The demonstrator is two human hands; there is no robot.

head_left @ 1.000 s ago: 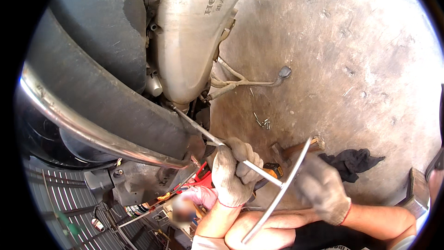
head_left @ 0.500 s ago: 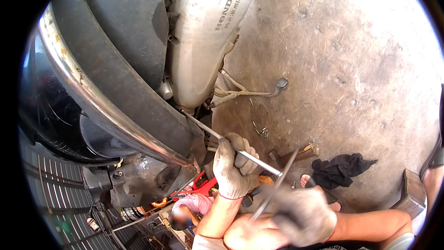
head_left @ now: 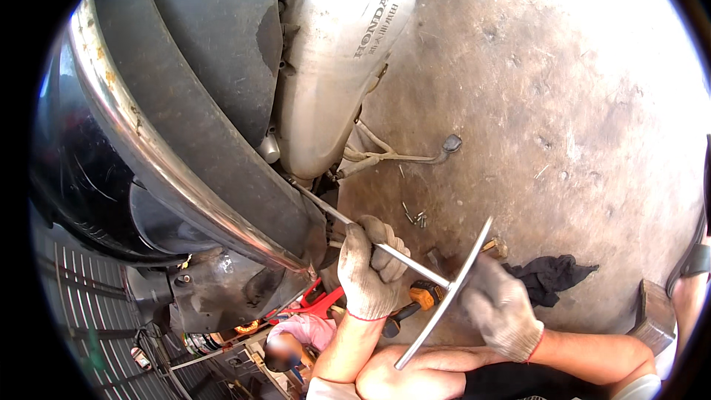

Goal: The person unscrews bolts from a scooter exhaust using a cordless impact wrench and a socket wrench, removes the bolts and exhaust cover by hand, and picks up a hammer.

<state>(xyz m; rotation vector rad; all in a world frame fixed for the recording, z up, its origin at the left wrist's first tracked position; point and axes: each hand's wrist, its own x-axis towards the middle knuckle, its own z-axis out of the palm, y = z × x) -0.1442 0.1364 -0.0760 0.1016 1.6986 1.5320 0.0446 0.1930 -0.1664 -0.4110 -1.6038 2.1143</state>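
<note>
My gloved left hand is wrapped round the shaft of a silver T-handle wrench. The wrench's far end reaches the lower end of a scooter's pale metal engine cover, where its tip is hidden in the gap beside a dark plastic panel. My gloved right hand is just right of the wrench's crossbar, smeared by motion. Whether its fingers touch the bar cannot be made out. The crossbar stands aslant, from upper right to lower left.
Several small bolts lie on the concrete floor below the stand lever. An orange and black power tool sits behind the wrench. A black cloth and a wooden block are at right. A person in pink is at lower left.
The crossbar has turned and shows sharper now. My right hand has moved up and right, off the lower end of the bar. My left hand keeps its hold on the shaft.
</note>
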